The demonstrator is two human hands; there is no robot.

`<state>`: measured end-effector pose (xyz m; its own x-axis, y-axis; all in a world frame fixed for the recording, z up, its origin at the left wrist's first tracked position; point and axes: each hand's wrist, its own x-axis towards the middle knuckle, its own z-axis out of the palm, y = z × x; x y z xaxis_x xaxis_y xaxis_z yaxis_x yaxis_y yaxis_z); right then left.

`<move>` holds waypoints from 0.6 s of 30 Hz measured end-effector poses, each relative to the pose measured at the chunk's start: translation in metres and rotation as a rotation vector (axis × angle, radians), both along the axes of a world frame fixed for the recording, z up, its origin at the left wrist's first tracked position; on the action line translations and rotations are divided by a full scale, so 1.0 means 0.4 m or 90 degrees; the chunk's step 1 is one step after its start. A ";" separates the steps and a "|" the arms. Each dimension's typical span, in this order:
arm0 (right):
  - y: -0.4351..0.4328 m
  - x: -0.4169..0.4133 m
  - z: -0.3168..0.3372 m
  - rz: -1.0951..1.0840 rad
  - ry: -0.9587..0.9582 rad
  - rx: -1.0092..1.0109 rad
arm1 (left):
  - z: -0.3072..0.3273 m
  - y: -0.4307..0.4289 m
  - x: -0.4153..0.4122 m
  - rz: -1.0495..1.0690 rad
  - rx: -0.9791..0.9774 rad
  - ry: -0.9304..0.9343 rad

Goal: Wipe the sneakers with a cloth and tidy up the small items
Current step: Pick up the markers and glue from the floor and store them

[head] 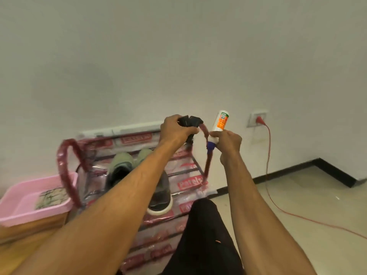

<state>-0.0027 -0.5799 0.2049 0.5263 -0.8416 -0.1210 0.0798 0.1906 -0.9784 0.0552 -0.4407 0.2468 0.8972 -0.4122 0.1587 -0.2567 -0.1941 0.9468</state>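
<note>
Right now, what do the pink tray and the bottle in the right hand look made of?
The pink tray looks like moulded plastic: smooth, semi-gloss, rolled rim. The bottle seems white plastic with a glossy orange printed label and blue cap; the right hand grips it near the cap.

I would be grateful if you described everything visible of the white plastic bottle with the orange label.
The white plastic bottle with the orange label is a slim cylinder, its rounded white end up and its blue cap at the bottom, with the top leaning right. The label has a green patch near its upper edge. The right hand grips its lower part just above the cap, in mid-air.
</note>
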 end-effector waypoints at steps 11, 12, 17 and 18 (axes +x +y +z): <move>0.478 0.218 0.128 0.346 -0.081 -0.078 | 0.093 0.499 0.103 0.318 -0.017 -0.069; 0.526 0.235 0.119 0.383 -0.079 -0.078 | 0.094 0.548 0.107 0.344 -0.030 -0.072; 0.740 0.289 0.083 0.506 -0.038 -0.134 | 0.081 0.774 0.110 0.462 -0.052 -0.070; 0.754 0.296 0.078 0.504 -0.038 -0.154 | 0.083 0.796 0.106 0.469 -0.054 -0.066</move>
<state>0.1157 -0.2782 0.2360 0.9738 -0.2188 0.0622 0.0631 -0.0029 -0.9980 0.0974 -0.1223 0.2798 0.9152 0.3069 0.2613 -0.1767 -0.2770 0.9445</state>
